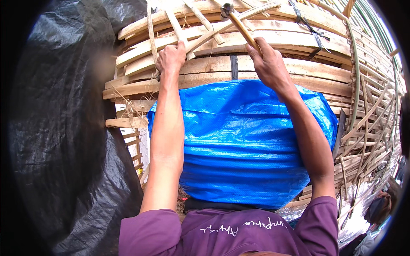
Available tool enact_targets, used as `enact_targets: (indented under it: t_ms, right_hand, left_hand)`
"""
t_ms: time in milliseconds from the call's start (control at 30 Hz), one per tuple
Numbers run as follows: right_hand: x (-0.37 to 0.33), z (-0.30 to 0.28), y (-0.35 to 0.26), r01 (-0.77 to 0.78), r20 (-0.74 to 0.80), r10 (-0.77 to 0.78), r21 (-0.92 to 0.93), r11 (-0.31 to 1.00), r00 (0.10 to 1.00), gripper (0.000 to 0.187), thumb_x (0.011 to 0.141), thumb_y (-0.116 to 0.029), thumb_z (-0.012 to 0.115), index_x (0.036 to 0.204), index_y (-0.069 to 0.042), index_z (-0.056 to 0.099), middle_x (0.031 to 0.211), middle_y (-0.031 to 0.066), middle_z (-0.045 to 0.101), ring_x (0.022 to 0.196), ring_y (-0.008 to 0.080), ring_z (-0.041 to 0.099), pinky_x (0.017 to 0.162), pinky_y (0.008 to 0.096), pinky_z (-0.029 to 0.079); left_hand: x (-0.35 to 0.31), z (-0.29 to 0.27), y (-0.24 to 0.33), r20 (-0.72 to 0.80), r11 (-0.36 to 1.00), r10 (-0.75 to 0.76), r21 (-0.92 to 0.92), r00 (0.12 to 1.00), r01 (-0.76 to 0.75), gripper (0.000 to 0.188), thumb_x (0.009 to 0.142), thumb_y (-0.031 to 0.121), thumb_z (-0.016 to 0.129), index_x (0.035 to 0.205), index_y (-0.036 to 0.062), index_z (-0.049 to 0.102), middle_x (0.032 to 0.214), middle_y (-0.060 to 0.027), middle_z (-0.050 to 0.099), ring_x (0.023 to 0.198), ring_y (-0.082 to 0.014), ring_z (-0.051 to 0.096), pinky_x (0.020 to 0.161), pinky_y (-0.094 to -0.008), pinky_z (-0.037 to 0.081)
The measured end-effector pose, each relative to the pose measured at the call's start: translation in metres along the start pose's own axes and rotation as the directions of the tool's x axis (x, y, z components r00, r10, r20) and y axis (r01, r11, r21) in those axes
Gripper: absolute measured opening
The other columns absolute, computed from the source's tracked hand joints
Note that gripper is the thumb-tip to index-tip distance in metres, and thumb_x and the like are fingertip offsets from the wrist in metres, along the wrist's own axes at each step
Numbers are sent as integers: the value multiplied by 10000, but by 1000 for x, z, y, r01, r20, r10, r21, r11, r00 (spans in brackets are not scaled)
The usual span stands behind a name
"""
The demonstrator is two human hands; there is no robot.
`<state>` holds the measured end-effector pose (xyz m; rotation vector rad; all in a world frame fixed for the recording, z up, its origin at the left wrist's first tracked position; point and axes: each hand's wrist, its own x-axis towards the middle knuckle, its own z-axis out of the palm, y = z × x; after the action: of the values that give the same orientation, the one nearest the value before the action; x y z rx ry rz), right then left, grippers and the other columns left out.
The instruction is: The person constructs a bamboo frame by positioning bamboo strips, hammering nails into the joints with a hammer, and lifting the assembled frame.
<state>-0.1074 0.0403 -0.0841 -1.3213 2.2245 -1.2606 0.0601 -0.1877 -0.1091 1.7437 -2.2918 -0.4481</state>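
Note:
My left hand (171,57) is closed in a fist at the upper left, at the lower end of a pale wooden slat (205,38) that slants up to the right. Its fingertips are hidden beneath the hand. Two more thin slats, one being a narrow upright strip (151,32), cross the planks beside this hand. In my right hand (270,64) is a hammer, gripped by its wooden handle (244,30); the dark metal head (226,9) points away from me, above the slanting slat. A blue plastic sheet (239,141) spreads between my forearms.
Stacked wooden planks (294,66) run across in front, with a black strap (314,32) around some. Black plastic sheeting (64,128) hangs along the left. A lattice of thin bamboo strips (371,123) fills the right. Loose fibres (128,100) cling to the plank ends.

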Motion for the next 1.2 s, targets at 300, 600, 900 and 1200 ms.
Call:
enact_targets:
  t_ms: [300,600,900,1200]
  right_hand:
    - [2,-1,-3,-22,17,22,4,1000,1000,294,1002,-302,504,1135,-42,529,794,306,634,799,507,619,679,567,444]
    - [6,13,-9,22,85,-15,-83,996,996,269,1004,-285,499,1123,-44,493,754,306,619,761,513,607,653,570,433]
    - [11,4,-21,53,-38,-55,-37,998,998,282,1003,-290,525,1110,-31,555,743,261,609,703,442,614,622,502,434]
    - [12,9,-8,-26,-21,25,-47,999,999,344,1009,-337,522,1155,-30,571,751,223,626,687,323,624,627,440,449]
  left_hand:
    - [8,9,-19,121,993,117,15,986,-120,629,974,498,308,1108,27,703,1124,-298,645,1088,-475,607,984,-503,448]
    - [20,19,-26,140,982,189,0,972,-191,607,974,410,283,1065,-15,705,1096,-305,653,1064,-463,627,964,-503,469]
    - [-1,5,-7,113,992,125,-27,986,-122,591,981,396,295,1016,-15,718,1038,-295,676,989,-470,658,914,-520,494]
    - [-5,10,-8,11,986,155,-64,988,-154,544,994,357,342,877,11,745,837,-250,710,777,-384,717,697,-487,551]
